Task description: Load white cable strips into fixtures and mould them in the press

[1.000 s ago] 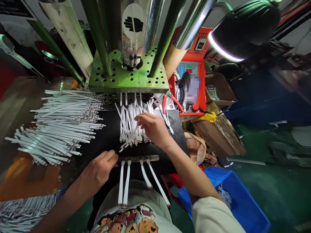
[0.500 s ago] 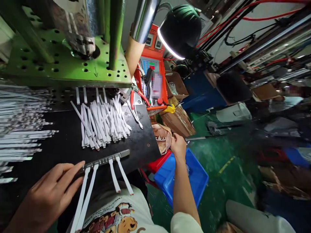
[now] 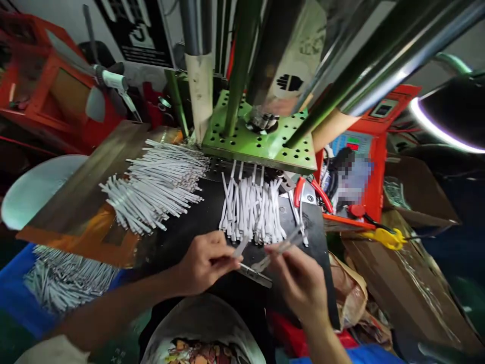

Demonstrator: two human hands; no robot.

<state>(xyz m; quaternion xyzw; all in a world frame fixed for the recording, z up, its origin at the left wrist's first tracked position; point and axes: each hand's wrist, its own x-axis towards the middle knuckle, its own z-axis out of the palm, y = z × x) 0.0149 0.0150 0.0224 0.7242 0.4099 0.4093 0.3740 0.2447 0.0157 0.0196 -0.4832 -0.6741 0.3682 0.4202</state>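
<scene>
My left hand (image 3: 207, 263) is closed at the left end of a narrow slotted metal bar (image 3: 256, 277). A white flat strip (image 3: 241, 246) stands up by its fingertips; whether it is pinched there too, I cannot tell. My right hand (image 3: 303, 280) is closed on short white flat cables (image 3: 282, 247), blurred by motion, whose lower ends are close to the bar. Just beyond both hands, a pile of white cables (image 3: 252, 207) with connector ends lies on the black worktop (image 3: 314, 263).
A green perforated press plate (image 3: 261, 151) stands behind the pile. More white strips (image 3: 159, 177) lie at left, above a blue bin (image 3: 22, 288). Red-handled pliers (image 3: 299, 192) and an orange control box (image 3: 373, 182) are at right. A ring lamp (image 3: 447, 126) hangs there.
My view has swung left. My right hand has come from beside the brown bag at right to the bar and now holds white cables. The strips hanging from the bar no longer show.
</scene>
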